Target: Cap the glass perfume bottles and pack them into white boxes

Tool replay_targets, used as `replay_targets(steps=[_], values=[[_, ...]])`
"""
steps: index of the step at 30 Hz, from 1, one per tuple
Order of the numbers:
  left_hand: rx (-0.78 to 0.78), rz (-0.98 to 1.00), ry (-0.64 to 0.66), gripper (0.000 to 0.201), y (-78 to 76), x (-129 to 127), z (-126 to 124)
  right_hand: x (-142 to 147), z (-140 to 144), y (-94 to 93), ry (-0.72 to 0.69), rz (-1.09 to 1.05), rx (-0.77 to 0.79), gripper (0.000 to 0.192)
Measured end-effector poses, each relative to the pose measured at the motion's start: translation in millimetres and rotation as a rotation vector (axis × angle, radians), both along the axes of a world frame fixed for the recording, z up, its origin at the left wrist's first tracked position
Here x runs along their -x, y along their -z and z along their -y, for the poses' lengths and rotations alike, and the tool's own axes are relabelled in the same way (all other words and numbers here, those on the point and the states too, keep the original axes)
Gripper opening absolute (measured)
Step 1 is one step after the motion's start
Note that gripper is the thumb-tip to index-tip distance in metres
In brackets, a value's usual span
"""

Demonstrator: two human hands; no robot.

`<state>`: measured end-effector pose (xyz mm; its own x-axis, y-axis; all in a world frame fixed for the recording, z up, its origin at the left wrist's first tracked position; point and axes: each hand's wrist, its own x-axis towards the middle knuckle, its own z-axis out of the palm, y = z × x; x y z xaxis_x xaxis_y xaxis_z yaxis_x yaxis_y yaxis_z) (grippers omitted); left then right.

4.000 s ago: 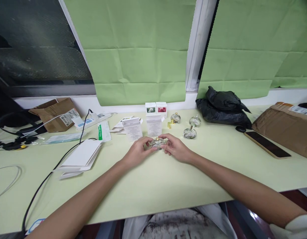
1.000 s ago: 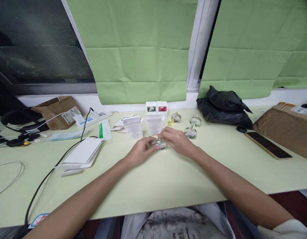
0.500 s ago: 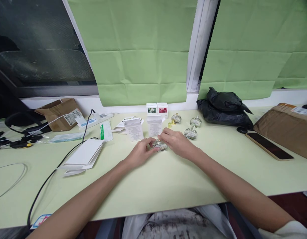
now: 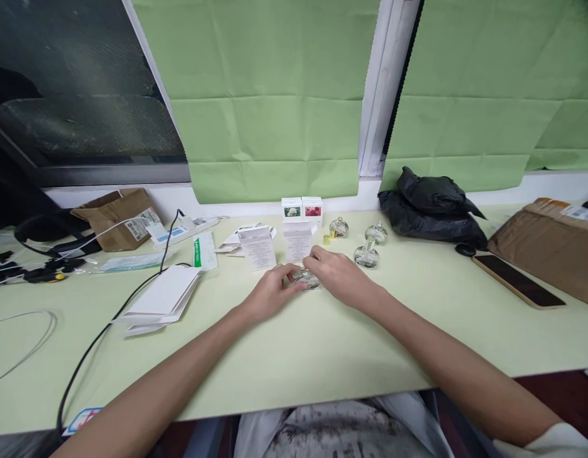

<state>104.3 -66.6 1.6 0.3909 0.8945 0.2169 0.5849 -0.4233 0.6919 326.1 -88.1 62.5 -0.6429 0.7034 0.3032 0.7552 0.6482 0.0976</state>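
Head view: both hands pinched a small glass bottle (image 4: 307,277).
Left hand (image 4: 270,291) at 9 o'clock, right hand (image 4: 336,271) at 3; likely fragile, slippery, best gripped round its body.

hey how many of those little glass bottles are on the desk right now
4. One glass bottle sits between the left hand and right hand. Three stand behind. The hands could hide more.

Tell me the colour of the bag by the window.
Black; the bag sits crumpled on the table in the head view.
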Motion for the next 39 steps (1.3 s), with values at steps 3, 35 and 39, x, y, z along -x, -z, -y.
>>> replay_targets(steps=[3,35,39], values=[[-0.005,0.022,0.003,0.046,1.5,0,-1,-5,-6,-1.8,-0.047,-0.036,0.015,0.022],[0.044,0.081,-0.002,0.042,-1.2,-6,1,-25,-28,19.0,-0.263,-0.636,0.250,0.016],[0.037,0.085,0.001,0.044,-1.0,-6,1,-25,-28,22.2,-0.252,-0.690,0.331,0.015]])
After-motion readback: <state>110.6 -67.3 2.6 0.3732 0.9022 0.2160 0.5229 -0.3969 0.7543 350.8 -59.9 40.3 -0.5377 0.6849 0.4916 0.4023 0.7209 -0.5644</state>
